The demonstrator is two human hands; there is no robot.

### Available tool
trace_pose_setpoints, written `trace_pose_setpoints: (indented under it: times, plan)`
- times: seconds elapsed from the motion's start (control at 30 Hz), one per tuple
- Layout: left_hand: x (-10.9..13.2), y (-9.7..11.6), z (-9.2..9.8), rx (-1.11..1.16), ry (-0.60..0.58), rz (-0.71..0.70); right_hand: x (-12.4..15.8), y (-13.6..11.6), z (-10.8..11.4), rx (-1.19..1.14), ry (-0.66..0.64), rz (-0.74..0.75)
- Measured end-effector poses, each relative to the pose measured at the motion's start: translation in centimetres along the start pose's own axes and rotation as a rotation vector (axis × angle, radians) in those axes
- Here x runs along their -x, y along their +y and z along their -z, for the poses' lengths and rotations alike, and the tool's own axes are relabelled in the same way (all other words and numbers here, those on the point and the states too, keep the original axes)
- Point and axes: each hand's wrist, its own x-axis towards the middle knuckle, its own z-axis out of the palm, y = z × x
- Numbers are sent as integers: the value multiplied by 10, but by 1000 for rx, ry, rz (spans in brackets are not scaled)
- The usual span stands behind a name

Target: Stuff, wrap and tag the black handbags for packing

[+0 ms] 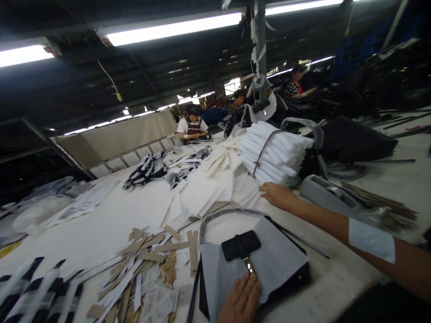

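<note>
A black handbag [286, 287] lies on the table, its front covered by a grey-white sheet [276, 255]. On the sheet sits a black strap tab [240, 246] with a metal clasp [249, 265]. My left hand [240, 298] lies flat on the bag just below the clasp, fingers stretched out. The bag's wrapped handle [232, 211] arches away at the top. Beyond it my right hand [276, 195] reaches out with its fingers apart, beside the stack of white padded pieces [272, 150] tied with a cord, and over white sheets [245, 186].
Cardboard and paper strips [144, 264] are heaped left of the bag. A grey device [328, 195] stands right of my right hand. Wrapped black pieces [33, 291] lie at lower left, black straps [146, 170] farther back. A person [193, 128] works at the table's far end.
</note>
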Motion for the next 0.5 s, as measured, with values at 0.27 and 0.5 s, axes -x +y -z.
trace_pose_setpoints:
  times: [0.27, 0.5]
  plan:
    - [-3, 5, -3, -24, 51, 26, -35, -36, -16, -188, -36, 275]
    - [31, 35, -64, -92, 201, 183, -132, -125, -51, -260, -47, 473]
